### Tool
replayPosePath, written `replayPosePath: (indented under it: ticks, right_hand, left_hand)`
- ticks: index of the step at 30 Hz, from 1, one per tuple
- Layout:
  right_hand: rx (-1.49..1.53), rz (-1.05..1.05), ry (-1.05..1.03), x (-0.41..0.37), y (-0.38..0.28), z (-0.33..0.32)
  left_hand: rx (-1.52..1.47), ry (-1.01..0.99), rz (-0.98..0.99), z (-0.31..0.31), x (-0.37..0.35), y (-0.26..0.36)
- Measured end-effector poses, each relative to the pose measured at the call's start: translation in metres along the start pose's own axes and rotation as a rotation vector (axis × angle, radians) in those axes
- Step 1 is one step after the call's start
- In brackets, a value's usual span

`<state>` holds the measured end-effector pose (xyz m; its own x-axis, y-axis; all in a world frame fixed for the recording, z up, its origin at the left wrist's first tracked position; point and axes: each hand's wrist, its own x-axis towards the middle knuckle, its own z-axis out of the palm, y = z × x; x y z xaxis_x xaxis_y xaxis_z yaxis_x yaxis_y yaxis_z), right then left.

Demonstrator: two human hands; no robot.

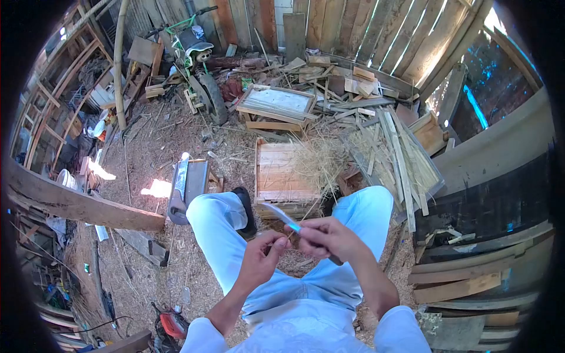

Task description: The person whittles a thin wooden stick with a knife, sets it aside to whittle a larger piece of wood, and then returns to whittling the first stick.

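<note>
Between my knees, my right hand is wrapped round the handle of a knife, whose curved blade points up and to the left. My left hand is pinched close beside it, holding a thin brown piece too small to name. The two hands nearly touch. Beyond them, on the ground, lies a shallow wooden box, with a heap of straw-like strips over its right side.
A handsaw rests on a small bench left of my knee. A small motorbike stands at the back left. Scrap wood and long slats lie ahead and right. A red power tool is at lower left.
</note>
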<state>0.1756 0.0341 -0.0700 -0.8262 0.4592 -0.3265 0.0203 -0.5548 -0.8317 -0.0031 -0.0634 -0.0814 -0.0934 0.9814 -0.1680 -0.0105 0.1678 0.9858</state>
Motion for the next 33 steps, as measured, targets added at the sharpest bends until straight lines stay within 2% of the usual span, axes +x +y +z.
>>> replayPosePath:
  ticks: [5, 10, 11, 13, 14, 15, 17, 19, 22, 31, 33]
  right_hand:
    - [0.188, -0.144, 0.266, -0.014, -0.032, -0.044]
    - [0.053, -0.051, 0.126, -0.014, -0.027, -0.012]
    - [-0.027, 0.004, 0.057, -0.011, -0.02, 0.0]
    - [0.01, 0.003, 0.01, -0.002, 0.003, 0.007]
    - [0.046, 0.002, -0.039, 0.001, 0.009, 0.007]
    - [0.051, 0.004, -0.04, -0.001, 0.005, 0.007]
    - [0.093, -0.024, 0.135, -0.007, -0.012, -0.002]
    - [0.067, -0.052, 0.071, -0.005, -0.015, -0.011]
    - [0.191, 0.007, 0.022, 0.0, -0.019, -0.017]
    - [0.051, 0.017, 0.07, 0.015, -0.031, -0.014]
    - [-0.011, -0.046, 0.19, 0.019, -0.032, -0.021]
  left_hand:
    - [0.01, -0.027, -0.072, -0.012, -0.011, 0.001]
    - [0.006, -0.013, -0.06, -0.002, -0.006, -0.003]
    - [0.025, -0.002, -0.027, 0.002, -0.005, -0.003]
    - [0.047, 0.011, 0.004, 0.007, -0.003, -0.003]
    - [0.098, 0.037, 0.095, 0.008, -0.002, -0.005]
    - [0.149, 0.063, 0.184, 0.008, -0.002, -0.006]
    - [0.195, 0.028, 0.15, 0.001, -0.006, 0.001]
    - [0.242, 0.022, 0.142, 0.0, -0.007, 0.003]
    - [0.193, 0.046, 0.183, 0.001, -0.003, 0.002]
    - [0.125, 0.068, 0.059, -0.004, 0.0, 0.007]
    - [0.12, 0.084, 0.042, -0.008, -0.002, 0.003]
